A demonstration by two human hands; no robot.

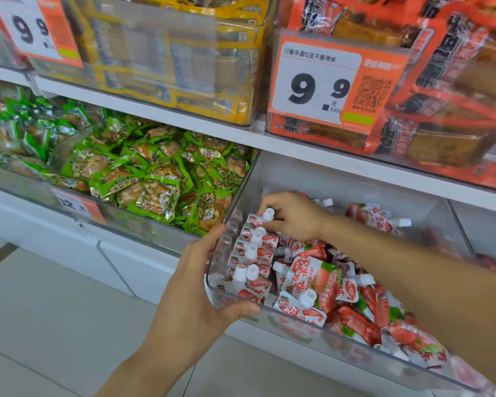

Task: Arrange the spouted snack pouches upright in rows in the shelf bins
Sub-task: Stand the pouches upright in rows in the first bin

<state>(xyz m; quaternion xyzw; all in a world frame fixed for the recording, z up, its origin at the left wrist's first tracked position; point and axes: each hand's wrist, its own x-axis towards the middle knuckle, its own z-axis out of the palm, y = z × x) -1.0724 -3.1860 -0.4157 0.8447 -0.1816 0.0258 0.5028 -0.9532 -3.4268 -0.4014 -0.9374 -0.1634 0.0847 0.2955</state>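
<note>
Spouted pouches [312, 277] in my clear plastic bin [355, 343] were white and red, strawberry print with green leaves, white screw caps [269, 214]. Snack packets [155, 179] in the neighbouring bin were bright green over tan contents. Upper shelf held yellow packs [166, 53] and orange-red packs [447, 90] with black lettering. Price tag [335, 81] was orange and white, black digits.

Clear glossy plastic bin [355, 343]; shiny film pouches [317, 275].
</note>
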